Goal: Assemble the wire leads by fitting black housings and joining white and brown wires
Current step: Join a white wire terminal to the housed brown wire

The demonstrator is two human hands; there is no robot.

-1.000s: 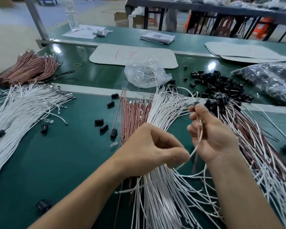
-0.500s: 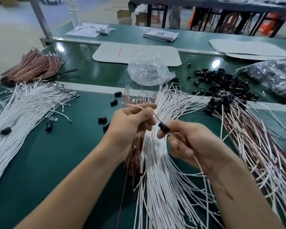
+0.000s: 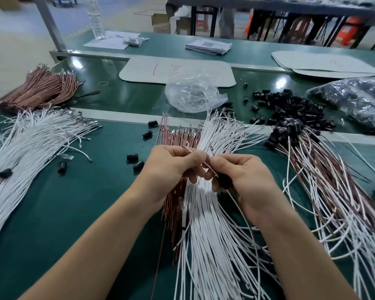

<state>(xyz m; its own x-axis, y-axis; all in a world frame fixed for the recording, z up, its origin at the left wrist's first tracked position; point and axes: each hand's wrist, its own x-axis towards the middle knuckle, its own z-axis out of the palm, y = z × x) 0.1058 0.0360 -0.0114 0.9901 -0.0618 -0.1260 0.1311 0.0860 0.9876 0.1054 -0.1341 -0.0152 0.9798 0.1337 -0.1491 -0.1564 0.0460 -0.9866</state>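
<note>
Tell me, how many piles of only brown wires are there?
2. One brown wire bundle lies at the far left, behind the left white wires; one brown wire pile lies under the left hand, beside the middle white wires. More may hide underneath.

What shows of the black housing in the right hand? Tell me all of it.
The black housing is a small, dark, plastic-looking piece, its shape mostly hidden. The right hand grips it between thumb and fingers, above the fan of white wires. A thin brown wire runs from its upper end to the left hand, which pinches it. Another thin wire trails from its lower end toward the viewer.
</note>
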